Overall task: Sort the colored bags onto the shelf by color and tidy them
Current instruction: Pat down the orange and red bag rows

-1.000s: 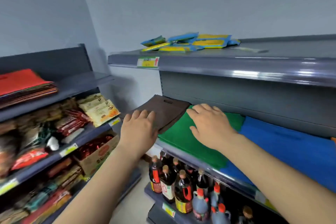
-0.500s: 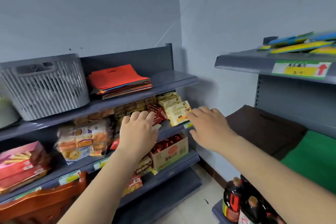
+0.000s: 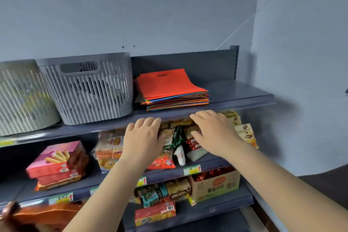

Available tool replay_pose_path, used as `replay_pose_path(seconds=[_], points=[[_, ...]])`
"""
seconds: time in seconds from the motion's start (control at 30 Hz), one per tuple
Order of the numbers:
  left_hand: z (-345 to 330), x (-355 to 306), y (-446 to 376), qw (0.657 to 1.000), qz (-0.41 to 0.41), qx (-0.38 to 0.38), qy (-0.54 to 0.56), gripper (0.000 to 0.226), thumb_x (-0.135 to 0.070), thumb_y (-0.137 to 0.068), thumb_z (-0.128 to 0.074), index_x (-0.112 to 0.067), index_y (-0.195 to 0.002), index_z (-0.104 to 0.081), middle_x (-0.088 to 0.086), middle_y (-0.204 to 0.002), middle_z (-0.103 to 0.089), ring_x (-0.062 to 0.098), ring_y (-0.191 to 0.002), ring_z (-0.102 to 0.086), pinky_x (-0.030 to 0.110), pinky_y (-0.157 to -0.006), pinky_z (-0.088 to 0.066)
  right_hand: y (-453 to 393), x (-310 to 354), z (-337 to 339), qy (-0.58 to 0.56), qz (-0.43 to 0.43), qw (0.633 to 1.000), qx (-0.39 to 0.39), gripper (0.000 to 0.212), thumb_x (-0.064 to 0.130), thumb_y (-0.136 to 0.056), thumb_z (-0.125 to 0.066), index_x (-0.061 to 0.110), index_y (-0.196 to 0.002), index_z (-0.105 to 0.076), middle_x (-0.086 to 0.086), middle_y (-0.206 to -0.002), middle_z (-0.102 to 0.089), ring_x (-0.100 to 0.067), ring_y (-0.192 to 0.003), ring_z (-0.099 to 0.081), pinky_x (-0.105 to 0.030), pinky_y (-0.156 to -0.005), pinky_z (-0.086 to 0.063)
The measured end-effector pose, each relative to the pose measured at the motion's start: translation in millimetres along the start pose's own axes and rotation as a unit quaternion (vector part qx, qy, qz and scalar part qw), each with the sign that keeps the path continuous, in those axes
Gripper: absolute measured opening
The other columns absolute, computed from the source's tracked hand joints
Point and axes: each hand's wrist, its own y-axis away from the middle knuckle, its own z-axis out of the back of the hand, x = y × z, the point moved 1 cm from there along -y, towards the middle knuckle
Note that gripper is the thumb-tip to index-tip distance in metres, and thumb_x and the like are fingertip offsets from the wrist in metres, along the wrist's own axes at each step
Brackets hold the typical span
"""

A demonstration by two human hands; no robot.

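While both hands are reaching up toward the top shelf (image 3: 235, 98), the stack of colored bags (image 3: 172, 90) is lying there at about 12 o'clock from them, with a red bag (image 3: 165, 83) on top and many colored edges showing below. To do this step well, I judge the person should lift only the top bag by its near edge, keeping the rest of the stack square, and should not drag it over the shelf lip. The left hand (image 3: 143, 137) is hovering palm down, fingers straight and close together, holding nothing. The right hand (image 3: 214, 133), at 3 o'clock from the left one, is also palm down, fingers a little spread, holding nothing. Both are in front of the snack packets (image 3: 173, 137), below the shelf edge. A grey slatted basket (image 3: 88, 88) is standing at 9 o'clock from the stack, just beside it.
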Motion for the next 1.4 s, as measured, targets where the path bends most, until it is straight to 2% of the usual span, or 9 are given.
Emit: replay_pose_path(seconds=[0.33, 0.47, 0.6, 0.73, 0.9, 1.0, 1.1, 1.27, 1.4], points=[[-57.2, 50.3, -79.4, 0.997, 0.060, -0.043, 0.006, 0.037, -0.022, -0.069, -0.081, -0.011, -0.102, -0.068, 0.003, -0.095, -0.071, 0.027, -0.082, -0.068, 0.041, -0.068, -0.054, -152.5, -37.8, -44.3, -0.127, 0.065, 0.988, -0.051, 0.047, 0.037, -0.100, -0.036, 0.018, -0.143, -0.038, 0.004, -0.147, -0.039, -0.012, -0.137, -0.031, -0.027, -0.109, -0.023], [-75.7, 59.8, -96.5, 0.996, 0.072, -0.053, 0.006, 0.038, -0.020, -0.070, -0.081, -0.009, -0.104, -0.067, 0.004, -0.096, -0.071, 0.028, -0.084, -0.069, 0.042, -0.070, -0.054, -198.0, -43.2, -63.5, -0.126, 0.071, 0.989, -0.007, 0.049, 0.041, -0.101, -0.031, 0.020, -0.145, -0.034, 0.003, -0.152, -0.033, -0.012, -0.142, -0.023, -0.030, -0.113, -0.020], [-87.1, 65.9, -107.1, 0.994, 0.087, -0.057, 0.023, 0.036, -0.023, -0.079, -0.073, -0.009, -0.111, -0.065, 0.005, -0.105, -0.070, 0.028, -0.093, -0.068, 0.043, -0.078, -0.052, -220.5, -49.1, -76.6, -0.099, 0.081, 0.988, 0.091, 0.055, 0.050, -0.100, -0.025, 0.024, -0.149, -0.027, 0.004, -0.156, -0.023, -0.014, -0.144, -0.017, -0.035, -0.115, -0.016], [-89.9, 68.8, -112.8, 0.992, 0.104, -0.052, 0.055, 0.039, -0.033, -0.084, -0.054, -0.011, -0.115, -0.064, 0.003, -0.109, -0.069, 0.026, -0.099, -0.065, 0.041, -0.084, -0.049, -220.8, -58.1, -77.8, -0.092, 0.079, 0.987, 0.107, 0.054, 0.056, -0.097, -0.031, 0.033, -0.146, -0.031, 0.010, -0.153, -0.030, -0.015, -0.139, -0.030, -0.034, -0.105, -0.034], [-93.9, 72.2, -123.9, 0.986, 0.103, -0.059, 0.113, 0.042, -0.034, -0.087, -0.049, -0.009, -0.119, -0.061, 0.005, -0.112, -0.067, 0.028, -0.102, -0.062, 0.041, -0.086, -0.048, -217.2, -69.6, -72.8, -0.130, 0.063, 0.989, 0.041, 0.041, 0.051, -0.096, -0.038, 0.032, -0.128, -0.057, 0.008, -0.127, -0.061, -0.018, -0.117, -0.054, -0.034, -0.087, -0.048], [-91.6, 71.5, -127.4, 0.979, 0.107, -0.087, 0.147, 0.042, -0.031, -0.087, -0.051, -0.007, -0.120, -0.061, 0.006, -0.111, -0.066, 0.028, -0.100, -0.062, 0.038, -0.085, -0.047, -222.1, -77.3, -77.3, -0.179, 0.047, 0.983, 0.004, 0.033, 0.035, -0.100, -0.037, 0.021, -0.102, -0.067, 0.001, -0.100, -0.068, -0.026, -0.098, -0.058, -0.037, -0.077, -0.047], [-93.5, 71.5, -132.8, 0.979, 0.098, -0.088, 0.155, 0.045, -0.031, -0.085, -0.054, -0.007, -0.123, -0.058, 0.006, -0.115, -0.065, 0.027, -0.102, -0.061, 0.038, -0.087, -0.047, -233.3, -85.4, -82.3, -0.231, -0.002, 0.971, -0.053, 0.041, 0.024, -0.102, -0.034, 0.016, -0.062, -0.039, 0.000, -0.060, -0.044, -0.025, -0.066, -0.045, -0.036, -0.057, -0.029], [-109.8, 69.8, -141.9, 0.992, 0.037, 0.030, 0.115, 0.049, -0.048, -0.082, -0.050, -0.012, -0.108, -0.069, 0.002, -0.104, -0.071, 0.025, -0.096, -0.066, 0.038, -0.086, -0.048, -239.0, -83.5, -82.1, -0.275, -0.017, 0.958, -0.073, 0.044, 0.022, -0.102, -0.035, 0.018, -0.058, -0.030, 0.003, -0.054, -0.035, -0.012, -0.051, -0.034, -0.031, -0.050, -0.022], [-112.1, 71.8, -139.9, 0.989, 0.028, 0.016, 0.146, 0.029, -0.025, -0.077, -0.058, -0.011, -0.098, -0.073, 0.004, -0.091, -0.073, 0.026, -0.084, -0.069, 0.041, -0.074, -0.056, -235.6, -82.1, -81.8, -0.260, 0.016, 0.965, -0.041, 0.041, 0.023, -0.102, -0.034, 0.016, -0.061, -0.035, 0.001, -0.056, -0.039, -0.015, -0.054, -0.037, -0.034, -0.055, -0.027]])
